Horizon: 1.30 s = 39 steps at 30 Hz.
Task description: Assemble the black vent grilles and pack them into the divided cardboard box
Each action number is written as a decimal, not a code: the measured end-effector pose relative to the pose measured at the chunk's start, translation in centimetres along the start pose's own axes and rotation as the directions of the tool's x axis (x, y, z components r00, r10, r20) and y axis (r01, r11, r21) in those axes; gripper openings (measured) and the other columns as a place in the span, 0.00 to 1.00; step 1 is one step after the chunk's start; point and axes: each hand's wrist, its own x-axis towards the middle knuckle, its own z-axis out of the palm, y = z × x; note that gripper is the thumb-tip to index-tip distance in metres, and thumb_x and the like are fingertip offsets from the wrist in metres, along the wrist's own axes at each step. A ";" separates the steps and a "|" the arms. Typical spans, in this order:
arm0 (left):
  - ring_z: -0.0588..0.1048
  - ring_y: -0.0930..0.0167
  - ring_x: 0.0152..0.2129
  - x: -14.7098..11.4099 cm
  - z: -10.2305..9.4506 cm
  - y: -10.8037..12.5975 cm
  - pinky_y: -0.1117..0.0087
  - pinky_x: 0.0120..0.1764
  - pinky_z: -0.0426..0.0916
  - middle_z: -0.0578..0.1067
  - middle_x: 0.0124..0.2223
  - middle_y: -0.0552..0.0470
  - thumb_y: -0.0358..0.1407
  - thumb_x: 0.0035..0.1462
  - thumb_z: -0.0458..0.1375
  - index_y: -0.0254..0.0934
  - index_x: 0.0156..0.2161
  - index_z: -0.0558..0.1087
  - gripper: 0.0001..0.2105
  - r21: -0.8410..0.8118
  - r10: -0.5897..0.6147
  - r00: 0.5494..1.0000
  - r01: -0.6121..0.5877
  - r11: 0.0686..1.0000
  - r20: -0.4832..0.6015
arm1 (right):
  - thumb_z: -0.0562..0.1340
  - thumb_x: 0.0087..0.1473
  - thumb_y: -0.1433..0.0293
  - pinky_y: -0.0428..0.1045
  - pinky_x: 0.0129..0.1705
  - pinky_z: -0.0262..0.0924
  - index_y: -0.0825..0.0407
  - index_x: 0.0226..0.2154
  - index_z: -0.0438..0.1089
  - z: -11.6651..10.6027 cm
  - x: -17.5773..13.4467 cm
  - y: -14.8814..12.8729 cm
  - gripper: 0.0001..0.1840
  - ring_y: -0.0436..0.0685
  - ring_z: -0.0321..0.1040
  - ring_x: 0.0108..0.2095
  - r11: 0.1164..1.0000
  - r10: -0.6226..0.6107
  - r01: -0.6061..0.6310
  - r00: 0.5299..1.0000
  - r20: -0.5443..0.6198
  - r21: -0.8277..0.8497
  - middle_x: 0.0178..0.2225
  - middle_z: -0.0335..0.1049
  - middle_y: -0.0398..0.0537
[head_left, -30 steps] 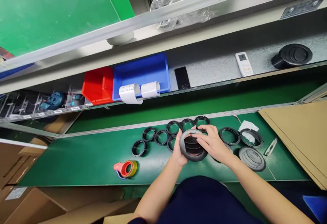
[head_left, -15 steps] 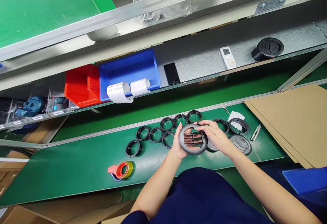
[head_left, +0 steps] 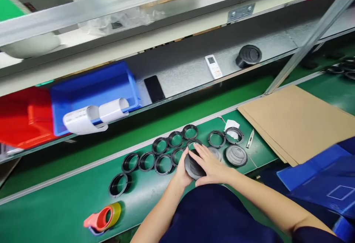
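Close in front of my body, a grey round air vent [head_left: 191, 168] is held between both hands, its slatted face partly covered by fingers. My left hand [head_left: 183, 170] is wrapped round the vent's left side. My right hand [head_left: 212, 166] grips it from the right, with fingers laid across its face. Several black rings [head_left: 163, 164] stand on the green table [head_left: 69, 195] beyond and left of my hands. Another grey round vent [head_left: 236, 156] lies to the right, and one more is partly hidden behind my right hand.
An orange tape dispenser [head_left: 104, 217] lies at left. A utility knife [head_left: 250, 139], white paper [head_left: 232, 125] and cardboard sheets [head_left: 299, 125] are at right. The shelf above holds a blue bin [head_left: 94, 86], red bin [head_left: 24, 117], phone [head_left: 154, 88], remote control [head_left: 213, 67] and black vent [head_left: 249, 55].
The vent's middle showed open between its slats before; now its slatted face looks closed. My right hand has moved over the face. The whole view has shifted to the right.
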 end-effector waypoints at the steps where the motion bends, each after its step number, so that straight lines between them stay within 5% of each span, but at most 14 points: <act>1: 0.77 0.56 0.44 0.6 0.0 -0.6 0.56 0.52 0.68 0.80 0.41 0.42 0.56 0.60 0.56 0.33 0.50 0.74 0.26 0.007 -0.027 1.000 0.027 1.000 0.002 | 0.71 0.47 0.46 0.71 0.68 0.35 0.56 0.71 0.38 0.3 -0.2 0.4 0.65 0.75 0.27 0.70 0.998 0.042 -0.044 0.998 0.056 0.043 0.71 0.26 0.67; 5: 0.75 0.55 0.48 2.4 0.7 -2.3 0.57 0.53 0.67 0.80 0.41 0.41 0.57 0.59 0.57 0.33 0.52 0.73 0.29 0.029 -0.055 0.998 0.056 0.998 -0.037 | 0.70 0.46 0.49 0.69 0.67 0.38 0.50 0.72 0.30 1.3 -1.1 2.0 0.67 0.73 0.31 0.70 0.977 0.130 -0.148 0.984 0.122 0.154 0.71 0.30 0.64; 9: 0.75 0.54 0.48 3.1 1.0 -2.1 0.51 0.53 0.66 0.77 0.47 0.39 0.61 0.61 0.52 0.35 0.59 0.66 0.34 0.138 -0.083 0.996 0.086 0.987 -0.028 | 0.71 0.43 0.51 0.65 0.65 0.45 0.50 0.71 0.39 1.6 -2.3 6.0 0.63 0.72 0.42 0.66 0.973 0.199 -0.189 0.978 -0.067 0.129 0.67 0.42 0.62; 11: 0.74 0.55 0.50 3.1 0.6 -1.4 0.49 0.55 0.65 0.74 0.53 0.37 0.61 0.62 0.48 0.38 0.63 0.62 0.34 0.198 -0.087 0.996 0.092 0.976 -0.030 | 0.68 0.46 0.51 0.65 0.63 0.48 0.55 0.70 0.45 1.2 -3.3 9.9 0.57 0.73 0.46 0.63 0.926 0.374 -0.377 0.894 -0.248 0.037 0.64 0.46 0.66; 13: 0.72 0.57 0.53 3.0 -0.3 -0.6 0.51 0.57 0.63 0.71 0.58 0.36 0.58 0.64 0.48 0.37 0.64 0.60 0.33 0.231 -0.058 0.997 0.070 0.970 -0.061 | 0.67 0.48 0.51 0.67 0.60 0.50 0.60 0.68 0.49 0.6 -4.5 14.2 0.53 0.76 0.50 0.61 0.780 0.558 -0.622 0.740 -0.376 -0.065 0.62 0.49 0.71; 14: 0.71 0.58 0.54 3.0 -0.8 -0.3 0.53 0.58 0.62 0.70 0.59 0.35 0.57 0.65 0.48 0.35 0.64 0.59 0.32 0.238 -0.037 0.996 0.056 0.970 -0.082 | 0.66 0.49 0.51 0.67 0.59 0.51 0.62 0.67 0.51 0.3 -5.1 16.2 0.52 0.78 0.50 0.60 0.697 0.619 -0.707 0.676 -0.400 -0.118 0.62 0.49 0.72; 16: 0.71 0.58 0.55 2.9 -1.9 0.0 0.55 0.59 0.62 0.69 0.60 0.34 0.54 0.66 0.49 0.33 0.64 0.60 0.30 0.239 -0.021 0.990 0.055 0.969 -0.142 | 0.66 0.50 0.50 0.68 0.58 0.49 0.61 0.67 0.51 0.2 -5.9 19.5 0.52 0.79 0.51 0.60 0.590 0.682 -0.777 0.625 -0.380 -0.219 0.62 0.50 0.74; 23: 0.73 0.60 0.53 2.6 -4.2 0.5 0.59 0.58 0.65 0.72 0.58 0.36 0.46 0.68 0.50 0.32 0.62 0.62 0.24 0.145 -0.013 0.948 0.062 0.988 -0.319 | 0.58 0.56 0.43 0.73 0.63 0.34 0.61 0.70 0.45 1.9 -5.5 23.6 0.53 0.78 0.43 0.65 0.510 0.735 -0.782 0.613 -0.290 -0.359 0.67 0.45 0.74; 27: 0.75 0.61 0.51 2.4 -5.3 1.1 0.61 0.56 0.67 0.73 0.56 0.37 0.43 0.69 0.50 0.32 0.59 0.64 0.21 0.117 0.001 0.923 0.048 0.992 -0.384 | 0.48 0.65 0.50 0.71 0.66 0.25 0.61 0.71 0.39 1.2 -4.9 24.3 0.44 0.73 0.31 0.70 0.551 0.663 -0.757 0.652 -0.366 -0.351 0.71 0.33 0.67; 30: 0.76 0.60 0.48 2.9 -6.3 0.6 0.62 0.51 0.69 0.76 0.51 0.39 0.43 0.64 0.57 0.33 0.53 0.70 0.18 0.277 0.097 0.879 0.041 0.960 -0.467 | 0.45 0.67 0.54 0.68 0.68 0.26 0.62 0.71 0.36 0.9 -4.8 24.8 0.40 0.69 0.29 0.71 0.601 0.581 -0.726 0.684 -0.441 -0.334 0.71 0.32 0.64; 32: 0.76 0.58 0.44 3.9 -6.3 -0.5 0.60 0.50 0.69 0.78 0.44 0.43 0.42 0.56 0.64 0.36 0.45 0.74 0.15 0.543 0.264 0.845 0.036 0.839 -0.464 | 0.43 0.68 0.56 0.66 0.69 0.28 0.61 0.71 0.40 1.4 -5.0 25.3 0.38 0.67 0.31 0.70 0.631 0.567 -0.693 0.718 -0.404 -0.348 0.71 0.36 0.62; 35: 0.74 0.54 0.42 6.1 -5.2 -2.3 0.53 0.51 0.67 0.77 0.40 0.44 0.41 0.49 0.66 0.38 0.40 0.77 0.13 0.885 0.434 0.872 -0.001 0.466 -0.227 | 0.44 0.67 0.57 0.66 0.69 0.29 0.58 0.70 0.46 2.3 -5.4 26.3 0.36 0.65 0.33 0.70 0.631 0.610 -0.685 0.728 -0.313 -0.364 0.71 0.38 0.60; 39: 0.64 0.50 0.58 8.7 -3.0 -3.9 0.49 0.63 0.53 0.68 0.61 0.41 0.37 0.53 0.61 0.42 0.53 0.75 0.20 0.991 0.310 0.945 -0.125 0.046 0.105 | 0.46 0.67 0.56 0.69 0.68 0.27 0.60 0.69 0.48 2.0 -5.0 26.1 0.36 0.67 0.30 0.71 0.614 0.621 -0.709 0.705 -0.342 -0.348 0.71 0.35 0.62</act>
